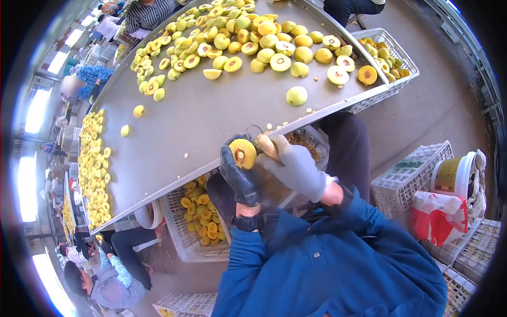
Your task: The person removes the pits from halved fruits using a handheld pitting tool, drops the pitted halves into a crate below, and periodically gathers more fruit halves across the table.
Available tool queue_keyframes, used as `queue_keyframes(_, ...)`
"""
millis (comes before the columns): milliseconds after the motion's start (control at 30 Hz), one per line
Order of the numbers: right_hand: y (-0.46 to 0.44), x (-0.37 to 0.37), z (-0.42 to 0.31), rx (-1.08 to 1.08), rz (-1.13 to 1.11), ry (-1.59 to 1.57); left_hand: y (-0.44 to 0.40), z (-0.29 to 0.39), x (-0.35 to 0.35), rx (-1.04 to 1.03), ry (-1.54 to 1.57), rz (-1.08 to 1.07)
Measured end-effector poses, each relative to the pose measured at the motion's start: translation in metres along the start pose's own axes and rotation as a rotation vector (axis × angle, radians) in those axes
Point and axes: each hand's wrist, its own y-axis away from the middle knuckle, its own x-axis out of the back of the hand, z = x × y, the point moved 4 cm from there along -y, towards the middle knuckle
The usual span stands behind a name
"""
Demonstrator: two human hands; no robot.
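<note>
My left hand (238, 177), in a dark rubber glove, is wrapped round a yellow peach half (243, 154), its cut face with the brown stone turned up. Close beside it, my right hand (299, 170) in a pale grey glove is closed on a pitting tool with a light wooden handle (268, 146). A thin curved dark piece (257, 128) shows past the handle; its working end is partly hidden. Both hands are over the near edge of the metal table (195, 121). A lone peach (297, 95) lies on the table beyond them.
Halved peaches (227, 34) are heaped at the table's far side, and pitted halves (95, 169) at its left end. Crates of peaches stand below left (198, 248) and at the right corner (409, 66). Crates (409, 174) and a bucket (454, 174) are at right. Co-workers (113, 282) sit nearby.
</note>
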Motion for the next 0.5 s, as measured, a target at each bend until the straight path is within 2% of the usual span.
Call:
queue_keyframes(33, 0.005, 0.001, -0.007, 0.095, 0.08, 0.046, 0.001, 0.005, 0.005, -0.01, -0.025, -0.001)
queue_keyframes(167, 0.02, -0.006, -0.022, 0.087, -0.087, 0.157, 0.007, 0.029, 0.012, 0.038, 0.028, 0.064)
queue_keyframes(267, 0.02, -0.007, -0.028, 0.081, -0.126, 0.169, 0.009, 0.033, 0.012, 0.068, 0.173, 0.125)
queue_keyframes(500, 0.025, -0.014, -0.023, 0.026, -0.184, 0.099, 0.01, 0.049, 0.009, -0.187, -0.326, 0.095)
